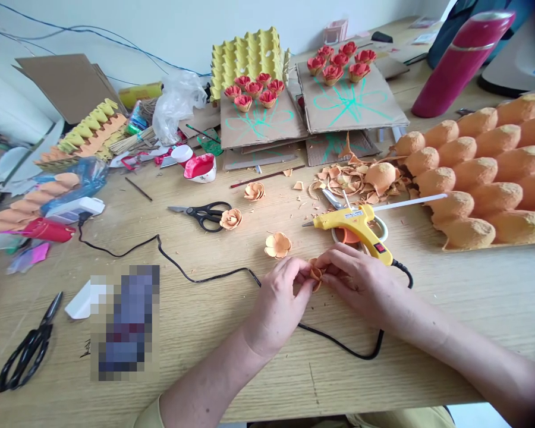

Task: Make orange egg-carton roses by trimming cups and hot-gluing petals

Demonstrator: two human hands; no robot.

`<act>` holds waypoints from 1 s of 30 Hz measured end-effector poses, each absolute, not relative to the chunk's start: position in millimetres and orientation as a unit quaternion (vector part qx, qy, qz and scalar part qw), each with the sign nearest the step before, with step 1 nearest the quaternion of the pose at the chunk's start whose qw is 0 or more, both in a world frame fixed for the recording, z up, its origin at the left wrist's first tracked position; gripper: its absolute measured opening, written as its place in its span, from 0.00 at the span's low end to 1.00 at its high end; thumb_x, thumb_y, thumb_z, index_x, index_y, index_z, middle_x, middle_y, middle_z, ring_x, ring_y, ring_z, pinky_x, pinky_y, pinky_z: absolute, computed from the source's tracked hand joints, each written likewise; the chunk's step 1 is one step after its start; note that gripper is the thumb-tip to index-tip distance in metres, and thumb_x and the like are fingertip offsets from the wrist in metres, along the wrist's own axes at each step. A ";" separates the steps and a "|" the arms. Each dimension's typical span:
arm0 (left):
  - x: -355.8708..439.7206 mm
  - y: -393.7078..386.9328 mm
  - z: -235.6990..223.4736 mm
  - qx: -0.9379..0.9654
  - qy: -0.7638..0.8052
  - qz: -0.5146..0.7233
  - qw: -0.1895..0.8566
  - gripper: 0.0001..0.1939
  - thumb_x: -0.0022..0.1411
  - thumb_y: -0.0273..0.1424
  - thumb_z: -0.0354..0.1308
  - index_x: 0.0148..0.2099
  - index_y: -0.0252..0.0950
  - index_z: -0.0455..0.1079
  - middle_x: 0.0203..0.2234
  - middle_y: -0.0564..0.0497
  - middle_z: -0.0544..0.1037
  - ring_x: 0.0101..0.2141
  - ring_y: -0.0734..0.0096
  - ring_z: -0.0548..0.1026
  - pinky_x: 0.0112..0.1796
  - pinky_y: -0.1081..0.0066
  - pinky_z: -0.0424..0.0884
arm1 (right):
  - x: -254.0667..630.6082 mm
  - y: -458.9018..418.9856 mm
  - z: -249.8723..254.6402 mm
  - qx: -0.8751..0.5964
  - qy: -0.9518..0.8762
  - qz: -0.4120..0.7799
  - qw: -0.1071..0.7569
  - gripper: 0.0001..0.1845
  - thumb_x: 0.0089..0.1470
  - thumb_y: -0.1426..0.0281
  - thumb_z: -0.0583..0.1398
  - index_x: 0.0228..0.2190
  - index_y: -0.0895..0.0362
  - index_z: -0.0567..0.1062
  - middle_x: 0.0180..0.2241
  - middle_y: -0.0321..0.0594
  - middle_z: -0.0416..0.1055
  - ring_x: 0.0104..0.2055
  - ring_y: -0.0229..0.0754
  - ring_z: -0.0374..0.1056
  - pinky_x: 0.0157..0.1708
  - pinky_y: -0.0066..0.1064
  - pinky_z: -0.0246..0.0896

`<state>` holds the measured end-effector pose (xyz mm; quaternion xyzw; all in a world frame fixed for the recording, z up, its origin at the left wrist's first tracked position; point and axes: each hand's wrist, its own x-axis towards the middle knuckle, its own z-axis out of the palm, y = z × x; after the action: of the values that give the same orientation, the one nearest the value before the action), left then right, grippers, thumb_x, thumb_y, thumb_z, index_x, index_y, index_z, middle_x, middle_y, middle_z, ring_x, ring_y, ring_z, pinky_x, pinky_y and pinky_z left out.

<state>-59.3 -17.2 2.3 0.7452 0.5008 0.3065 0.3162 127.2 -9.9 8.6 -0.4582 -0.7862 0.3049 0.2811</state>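
My left hand [282, 297] and my right hand [361, 282] meet near the table's front, both pinching a small orange flower piece [316, 274] cut from egg carton. Fingers cover part of it. Just beyond my left hand lies an open orange carton flower [278, 244]. Two fuller orange flowers, one [230, 219] by the black scissors [200, 214] and another [254, 191] farther back, rest on the wood. Behind my right hand a yellow glue gun [354, 229] with a white glue stick leans over a roll of tape [380, 228].
Orange egg cartons [477, 178] fill the right side, beside carton scraps [339, 178]. Red flowers stand on cardboard sheets [263, 128] at the back. A magenta flask [463, 65] stands back right. The black cord [214, 277] crosses the table; more scissors [29, 351] lie front left.
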 end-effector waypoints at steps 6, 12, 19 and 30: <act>-59.2 -16.0 3.1 0.746 0.502 0.300 0.319 0.09 0.61 0.19 0.61 0.37 0.37 0.68 0.32 0.54 0.76 0.34 0.71 0.75 0.38 0.72 0.70 | 127.6 -10.1 8.6 -0.449 -0.791 0.316 0.270 0.08 0.62 0.79 0.56 0.34 0.56 0.72 0.35 0.40 0.69 0.34 0.38 0.68 0.34 0.28 0.66; -58.9 -15.7 1.0 0.740 0.507 0.302 0.323 0.08 0.61 0.19 0.61 0.36 0.37 0.68 0.29 0.54 0.76 0.32 0.72 0.75 0.36 0.72 0.70 | 127.8 -11.0 5.1 -0.437 -0.792 0.319 0.283 0.08 0.62 0.78 0.57 0.35 0.55 0.73 0.35 0.40 0.69 0.35 0.38 0.69 0.35 0.28 0.65; -60.0 -15.8 1.6 0.737 0.503 0.306 0.331 0.10 0.58 0.16 0.61 0.37 0.37 0.71 0.30 0.55 0.79 0.30 0.74 0.76 0.37 0.74 0.70 | 128.9 -9.7 4.1 -0.449 -0.777 0.325 0.297 0.08 0.60 0.79 0.58 0.34 0.54 0.75 0.33 0.39 0.72 0.34 0.38 0.71 0.34 0.28 0.66; -55.6 -17.2 1.3 0.731 0.518 0.312 0.316 0.08 0.59 0.18 0.60 0.37 0.36 0.71 0.29 0.54 0.79 0.29 0.75 0.76 0.34 0.75 0.71 | 129.9 -9.8 6.2 -0.459 -0.775 0.331 0.282 0.09 0.58 0.81 0.60 0.34 0.55 0.75 0.33 0.38 0.72 0.34 0.38 0.70 0.34 0.28 0.65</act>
<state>-55.6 -17.2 1.3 0.7312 0.5181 0.3118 0.3157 129.9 -9.8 6.2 -0.4589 -0.7749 0.3307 0.2822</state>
